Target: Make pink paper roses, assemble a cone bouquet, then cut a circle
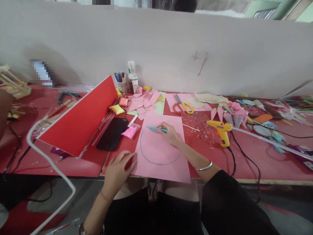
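A sheet of pink paper [161, 147] lies on the red table in front of me, its near edge hanging slightly over the table's front. On it runs a curved dark line, like a large part of a circle. My right hand [168, 132] grips a teal pen [153, 128], whose tip is by the upper left end of the curve. My left hand [121, 164] rests at the paper's lower left edge, fingers apart and holding nothing. Left of the paper lie a pink packet [132, 131], a white-capped marker [133, 120] and a black phone [111, 134].
A red board [81, 120] leans at the left, behind a white curved tube [50, 160]. Scissors [183, 106] and pink paper scraps [141, 102] lie at the back. On the right are a yellow glue gun [222, 130] with its cord and pink paper cones [232, 112].
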The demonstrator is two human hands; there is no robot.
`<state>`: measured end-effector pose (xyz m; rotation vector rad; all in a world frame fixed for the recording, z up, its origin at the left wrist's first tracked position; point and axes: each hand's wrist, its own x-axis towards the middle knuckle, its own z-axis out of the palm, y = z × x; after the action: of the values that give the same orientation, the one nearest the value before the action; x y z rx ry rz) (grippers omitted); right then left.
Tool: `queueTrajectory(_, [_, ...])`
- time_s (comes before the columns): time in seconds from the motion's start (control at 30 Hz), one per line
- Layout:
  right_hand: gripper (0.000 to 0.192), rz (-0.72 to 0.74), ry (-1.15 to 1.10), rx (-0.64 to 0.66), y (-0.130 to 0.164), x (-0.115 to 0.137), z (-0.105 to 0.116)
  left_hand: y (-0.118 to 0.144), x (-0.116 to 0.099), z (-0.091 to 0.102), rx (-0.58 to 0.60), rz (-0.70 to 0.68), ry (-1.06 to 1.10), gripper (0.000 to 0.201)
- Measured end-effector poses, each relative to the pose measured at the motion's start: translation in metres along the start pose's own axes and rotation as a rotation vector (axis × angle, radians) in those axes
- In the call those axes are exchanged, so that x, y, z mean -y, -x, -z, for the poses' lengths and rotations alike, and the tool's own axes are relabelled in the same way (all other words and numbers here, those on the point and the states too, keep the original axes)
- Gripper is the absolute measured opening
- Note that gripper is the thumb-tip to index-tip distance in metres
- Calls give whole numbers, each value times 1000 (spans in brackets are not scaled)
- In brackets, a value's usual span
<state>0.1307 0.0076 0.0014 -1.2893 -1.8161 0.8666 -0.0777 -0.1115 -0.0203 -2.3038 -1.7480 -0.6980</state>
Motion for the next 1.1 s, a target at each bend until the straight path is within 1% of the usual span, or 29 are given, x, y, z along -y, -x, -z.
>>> queueTrajectory(0.07, [13,30,-29,155,3,5,-1,0,0,1,1,-1,-2,27])
queueTrajectory(0.1, [13,36,-32,212,5,7,-2,0,0,1,2,-2,-4,27])
queueTrajectory(0.13, [13,32,-24,241,6,8,-2,0,0,1,5,-1,-8,27])
queueTrajectory(0.2, [12,11,14,233,6,8,-3,-1,0,1,21,4,-17,26])
queueTrajectory(0.27, [11,-10,63,157,4,5,-5,-1,0,2,40,8,-26,26])
queueTrajectory(0.37, [6,-34,118,-20,-1,-3,-6,-1,-1,2,76,-15,-29,27])
queueTrajectory(0.47, [4,-63,113,-146,-5,-10,-3,-1,-3,4,116,-51,-28,31])
queueTrajectory(0.6, [5,-74,53,-283,-9,-10,11,1,-3,12,173,-132,-45,33])
queueTrajectory(0.67, [8,-66,14,-331,-7,-5,22,2,0,17,214,-210,-25,41])
queueTrajectory(0.77, [13,-52,-39,-361,1,4,40,3,6,23,295,-276,35,43])
queueTrajectory(0.87, [20,-26,-120,-333,18,11,57,2,10,27,353,-276,104,34])
queueTrajectory(0.93, [25,4,-166,-303,33,12,66,0,10,28,369,-295,138,30])
queueTrajectory(1.0, [29,20,-148,-291,48,9,70,-1,9,28,358,-323,136,27])
queueTrajectory(1.1, [30,-5,-8,-296,74,5,68,-3,5,28,278,-397,84,30])
